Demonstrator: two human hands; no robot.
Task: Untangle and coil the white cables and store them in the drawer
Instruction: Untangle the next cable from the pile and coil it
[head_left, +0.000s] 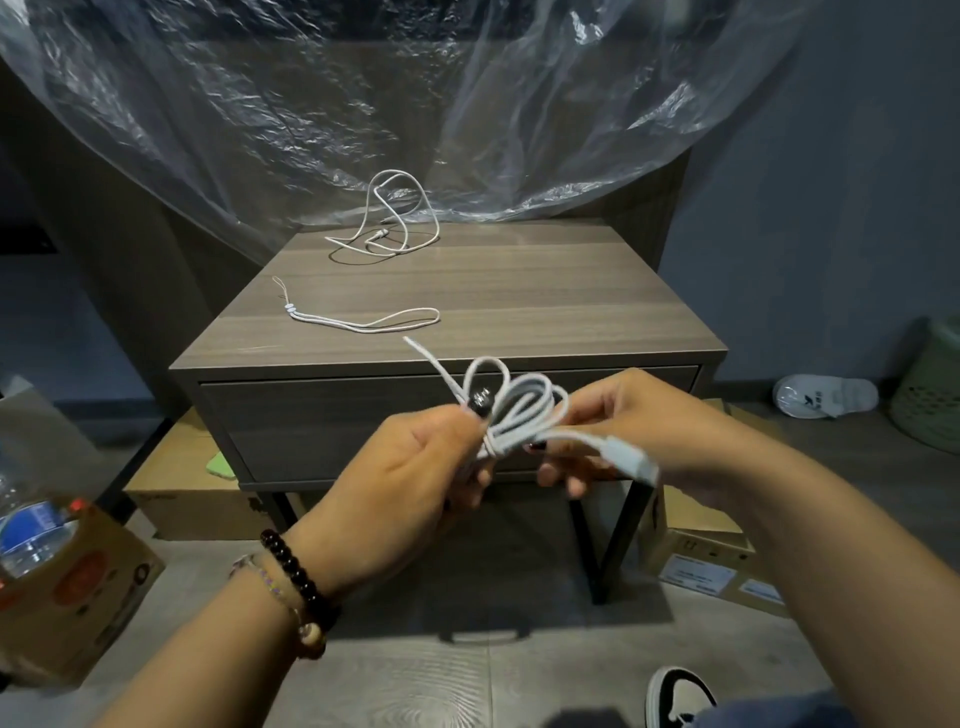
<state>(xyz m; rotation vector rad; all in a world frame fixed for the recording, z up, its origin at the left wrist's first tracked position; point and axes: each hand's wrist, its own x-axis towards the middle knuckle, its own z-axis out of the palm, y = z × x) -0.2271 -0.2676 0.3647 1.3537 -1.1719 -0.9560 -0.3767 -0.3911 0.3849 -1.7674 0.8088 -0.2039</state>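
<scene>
A white cable (519, 405) folded into several loops hangs in the air in front of the closed drawer (332, 415). My left hand (410, 478) pinches the bundle at its waist. My right hand (623, 426) holds the loops from the right, and the cable's plug end (631, 460) sticks out below its fingers. One loose end points up and left toward the tabletop. A second white cable (395, 218) lies in loose tangled loops at the back of the wooden nightstand (519, 291). A thin white looped cord (363, 322) lies flat nearer the front edge.
Clear plastic sheeting (467, 104) drapes behind the nightstand. Cardboard boxes (187, 488) sit under and beside it, one at the left holding a water bottle (31, 530). A white slipper (826, 395) and a green basket (930, 389) sit at the right. My shoe (680, 696) shows at the bottom.
</scene>
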